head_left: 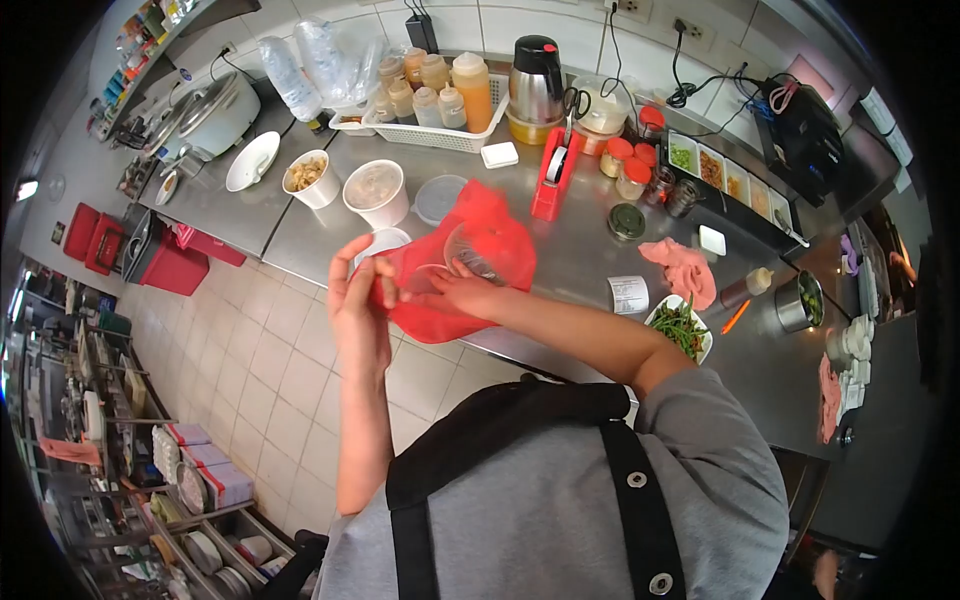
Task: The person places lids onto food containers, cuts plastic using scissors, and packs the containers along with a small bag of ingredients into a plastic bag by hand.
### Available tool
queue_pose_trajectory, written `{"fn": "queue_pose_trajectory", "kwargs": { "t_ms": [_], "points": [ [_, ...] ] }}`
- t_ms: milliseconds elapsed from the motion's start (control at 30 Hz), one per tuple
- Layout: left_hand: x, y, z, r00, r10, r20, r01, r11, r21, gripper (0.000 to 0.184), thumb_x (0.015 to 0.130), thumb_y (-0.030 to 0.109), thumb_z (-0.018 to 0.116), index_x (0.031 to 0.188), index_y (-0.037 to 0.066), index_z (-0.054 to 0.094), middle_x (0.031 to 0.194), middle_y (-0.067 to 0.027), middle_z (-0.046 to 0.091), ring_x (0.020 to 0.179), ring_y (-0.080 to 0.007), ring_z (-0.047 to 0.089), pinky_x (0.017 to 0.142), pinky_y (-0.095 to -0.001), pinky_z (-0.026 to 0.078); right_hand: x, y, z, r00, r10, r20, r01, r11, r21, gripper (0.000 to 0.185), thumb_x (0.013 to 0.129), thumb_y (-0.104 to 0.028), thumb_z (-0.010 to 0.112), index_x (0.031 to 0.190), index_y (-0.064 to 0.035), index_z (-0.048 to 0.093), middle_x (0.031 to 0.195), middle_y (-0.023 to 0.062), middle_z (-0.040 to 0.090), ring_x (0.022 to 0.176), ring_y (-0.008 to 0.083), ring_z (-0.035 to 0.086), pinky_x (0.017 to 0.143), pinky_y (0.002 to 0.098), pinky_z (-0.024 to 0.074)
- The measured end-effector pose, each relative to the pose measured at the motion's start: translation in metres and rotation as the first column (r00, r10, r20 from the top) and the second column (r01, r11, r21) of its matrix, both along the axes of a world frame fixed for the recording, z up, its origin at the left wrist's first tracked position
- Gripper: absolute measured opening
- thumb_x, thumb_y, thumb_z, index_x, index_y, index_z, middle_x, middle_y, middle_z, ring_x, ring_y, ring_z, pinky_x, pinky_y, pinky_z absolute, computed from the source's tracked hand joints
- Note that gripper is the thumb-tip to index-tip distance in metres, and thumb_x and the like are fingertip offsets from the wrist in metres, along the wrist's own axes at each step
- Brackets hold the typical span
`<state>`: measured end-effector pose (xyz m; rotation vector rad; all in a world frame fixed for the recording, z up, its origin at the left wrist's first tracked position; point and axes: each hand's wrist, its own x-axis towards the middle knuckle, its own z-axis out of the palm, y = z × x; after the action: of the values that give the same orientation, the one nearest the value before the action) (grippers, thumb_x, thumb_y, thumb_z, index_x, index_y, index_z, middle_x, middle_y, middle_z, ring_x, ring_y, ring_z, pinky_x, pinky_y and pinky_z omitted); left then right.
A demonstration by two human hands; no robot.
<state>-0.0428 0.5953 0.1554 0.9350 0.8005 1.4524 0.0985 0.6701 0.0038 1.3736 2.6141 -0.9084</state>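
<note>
A thin red plastic bag (485, 215) is spread between my hands at the counter's front edge. My left hand (358, 290) pinches its left side, with the fingers bent. My right hand (465, 292) grips the bag's near middle, fingers pointing left. A clear plastic container (478, 258) shows at the bag, just beyond my right hand; whether it lies inside or behind is hard to tell. Past my left hand sits a white round lid or bowl (385, 243), partly covered. A lidded white paper tub (376, 197) and an open paper tub of food (312, 181) stand farther back.
A translucent lid (440, 198) lies behind the bag. A red tape dispenser (553, 180) stands to the right, near a receipt (629, 294), a pink cloth (682, 272) and a dish of green vegetables (682, 328). Sauce bottles fill a white basket (440, 137) at the back.
</note>
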Motion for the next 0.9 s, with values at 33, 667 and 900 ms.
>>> {"fn": "queue_pose_trajectory", "kwargs": {
  "t_ms": [33, 667, 900],
  "points": [
    [-0.007, -0.003, -0.003, 1.0, 0.019, -0.015, -0.019, 1.0, -0.015, 0.028, 0.096, 0.008, 0.047, 0.124, 0.003, 0.048, 0.092, -0.008, 0.061, 0.057, -0.009, 0.044, 0.059, -0.0261, 0.047, 0.008, -0.003, 0.0, 0.993, -0.083, -0.078, 0.081, 0.996, -0.038, 0.065, 0.097, -0.055, 0.03, 0.148, -0.0144, 0.032, 0.158, 0.0068, 0.018, 0.147, 0.0225, 0.01, 0.12, 0.0423, 0.011],
    [-0.006, -0.013, 0.001, 0.999, -0.005, -0.047, -0.001, 0.991, -0.134, 0.021, 0.096, 0.003, 0.044, 0.116, 0.002, 0.05, 0.109, -0.0175, 0.064, 0.048, -0.0029, 0.031, 0.043, -0.0172, 0.029, 0.053, -0.005, -0.006, 0.987, 0.145, 0.074, -0.162, 0.924, 0.346, 0.071, 0.088, -0.032, 0.058, 0.15, -0.0188, 0.027, 0.155, 0.0082, 0.024, 0.141, 0.0292, 0.026, 0.114, 0.0417, 0.024],
    [-0.01, 0.017, 0.007, 0.999, -0.034, 0.018, 0.036, 0.994, -0.099, 0.025, 0.097, 0.007, 0.047, 0.121, 0.001, 0.051, 0.114, -0.0166, 0.063, 0.059, -0.0064, 0.042, 0.057, -0.0218, 0.042, 0.061, 0.003, 0.043, 0.929, -0.07, 0.365, -0.058, 0.942, 0.33, 0.077, 0.081, -0.028, 0.066, 0.147, -0.012, 0.031, 0.152, 0.0093, 0.03, 0.136, 0.0305, 0.035, 0.109, 0.0401, 0.0326]
  ]
}}
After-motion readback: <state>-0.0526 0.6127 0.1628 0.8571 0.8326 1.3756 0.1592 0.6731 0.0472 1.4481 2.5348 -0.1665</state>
